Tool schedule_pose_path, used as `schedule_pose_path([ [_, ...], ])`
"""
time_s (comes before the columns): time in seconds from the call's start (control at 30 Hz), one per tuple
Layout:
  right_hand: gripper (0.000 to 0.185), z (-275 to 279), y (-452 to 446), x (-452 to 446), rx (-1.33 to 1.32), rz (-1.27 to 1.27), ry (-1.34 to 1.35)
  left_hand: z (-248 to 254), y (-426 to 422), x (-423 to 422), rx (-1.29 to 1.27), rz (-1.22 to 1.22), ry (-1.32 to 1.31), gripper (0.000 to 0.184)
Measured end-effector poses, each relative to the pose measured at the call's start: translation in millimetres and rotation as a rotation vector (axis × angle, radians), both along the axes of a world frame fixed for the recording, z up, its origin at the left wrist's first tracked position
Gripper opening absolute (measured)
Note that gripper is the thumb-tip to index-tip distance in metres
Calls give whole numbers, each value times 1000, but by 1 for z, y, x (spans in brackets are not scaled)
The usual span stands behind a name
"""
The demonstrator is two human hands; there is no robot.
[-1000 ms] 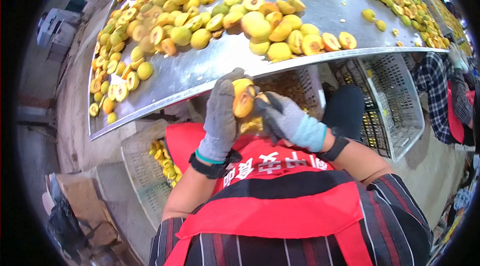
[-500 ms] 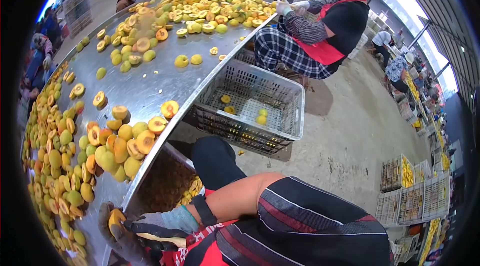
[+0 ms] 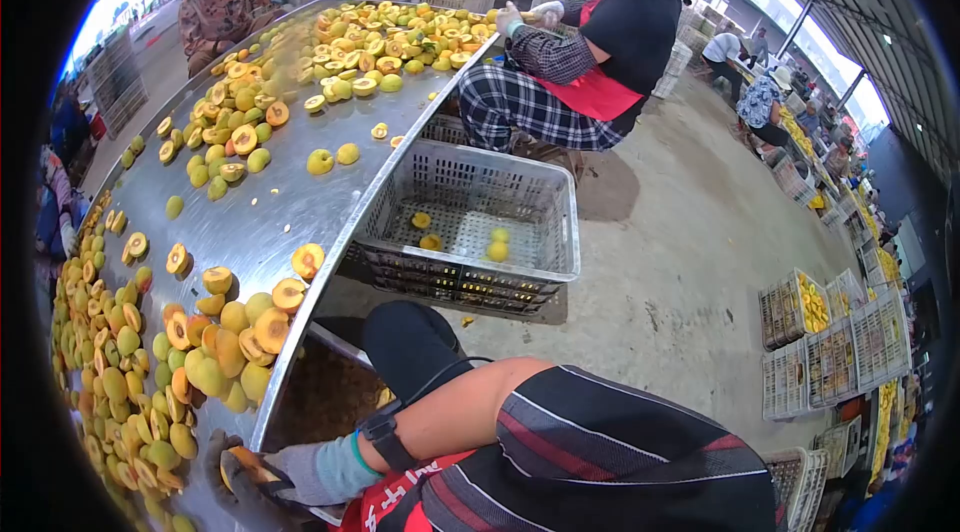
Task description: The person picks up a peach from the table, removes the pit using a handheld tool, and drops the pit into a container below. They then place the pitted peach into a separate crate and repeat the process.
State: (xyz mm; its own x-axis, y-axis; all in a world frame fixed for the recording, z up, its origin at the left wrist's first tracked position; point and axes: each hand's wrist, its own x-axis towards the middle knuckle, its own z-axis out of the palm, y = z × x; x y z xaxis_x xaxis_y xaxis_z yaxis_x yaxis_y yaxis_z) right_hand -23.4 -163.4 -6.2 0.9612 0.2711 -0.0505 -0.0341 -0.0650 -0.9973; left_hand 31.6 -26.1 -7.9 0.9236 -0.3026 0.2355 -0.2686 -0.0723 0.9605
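At the lower left of the head view, my right hand (image 3: 315,470), in a grey glove with a light blue cuff, has its fingers closed around something that my other hand hides. My left hand (image 3: 225,492), in a dark-palmed glove, is curled round a yellow-orange fruit half (image 3: 240,462). Both hands meet beside the edge of a metal table (image 3: 290,357). Halved and whole fruit (image 3: 235,327) lies on the table just above them, with a larger heap (image 3: 125,372) to the left.
A slatted crate (image 3: 560,202) with several fruits stands on the floor beside the table. A co-worker in a red apron (image 3: 610,97) sits beyond it, another person (image 3: 225,12) at the far left corner. Stacked crates (image 3: 835,362) stand at the right. My bent knee (image 3: 400,342) is near the table edge.
Since a second ago the view has swung right and up, showing the co-worker, floor and hall. My hands now appear at the lower left, still together at the fruit.
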Motion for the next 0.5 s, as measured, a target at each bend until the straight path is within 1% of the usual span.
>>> schedule_pose_path([
  [0.03,33,-9,8,4,-1,-7,0,8,-6,-5,45,55,-43,38],
  [0.07,33,-18,16,10,93,25,77,16,-12,-11,92,111,-87,36],
  [0.1,34,-23,19,13,186,61,153,24,-18,-17,91,107,-88,36],
  [0.13,34,-8,12,8,244,100,304,32,-23,-24,51,72,-95,35],
  [0.17,34,-5,7,7,245,97,303,38,-24,-27,10,37,-102,35],
  [0.2,34,-2,3,6,226,160,326,44,-20,-26,9,33,-102,35],
  [0.23,35,-1,1,6,207,223,349,50,-16,-25,65,-82,37,30],
  [0.27,35,-5,2,8,205,220,348,55,-14,-24,118,-195,175,26],
  [0.3,34,-10,5,10,48,229,245,58,-13,-24,116,-198,173,26],
  [0.33,34,-17,6,12,-105,237,142,60,-11,-22,166,-248,253,25],
  [0.37,34,-11,0,8,-100,239,140,61,-8,-21,221,-293,335,24],
  [0.4,31,-9,-7,1,192,327,237,51,-2,-18,173,-315,317,35],
  [0.43,28,-8,-13,-7,493,430,341,33,1,-10,187,-283,327,35],
  [0.5,24,-2,-26,-13,443,486,2,-13,24,-1,-186,-399,266,45],
])
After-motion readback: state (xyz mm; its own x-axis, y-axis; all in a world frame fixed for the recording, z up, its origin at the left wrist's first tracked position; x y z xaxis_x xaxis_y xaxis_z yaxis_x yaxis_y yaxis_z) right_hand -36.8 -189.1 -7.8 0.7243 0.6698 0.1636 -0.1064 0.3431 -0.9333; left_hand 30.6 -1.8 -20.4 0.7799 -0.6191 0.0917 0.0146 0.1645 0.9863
